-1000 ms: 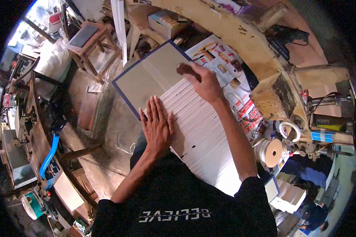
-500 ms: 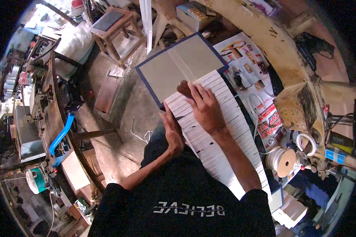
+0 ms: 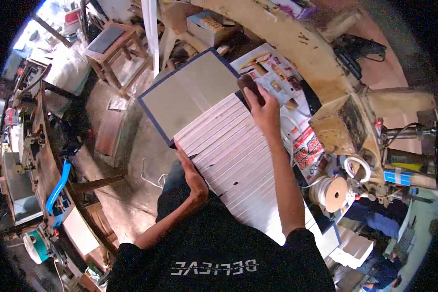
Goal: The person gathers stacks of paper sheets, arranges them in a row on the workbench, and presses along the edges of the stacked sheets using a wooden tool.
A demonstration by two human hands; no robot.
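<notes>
A long overlapping row of white sheets or covers slants up from my lap, with only strips of each showing. At its far end lies a grey board cover with dark blue edging and a pale band across its middle. My right hand grips a dark brown block, perhaps wooden, by the right corner of the cover. Along the left edge of the row rests my left hand, its fingers stretched out flat against the side. Several dark marks show on the strips.
Printed sheets lie to the right, beside a curved pale wooden bench. A cord spool and a white tape roll are lower right. A wooden stool stands at the far left, and another person is at the lower right.
My right hand has moved with the brown block from the middle of the cover's near edge to its right corner. My left hand stays on the left edge. The view has shifted.
</notes>
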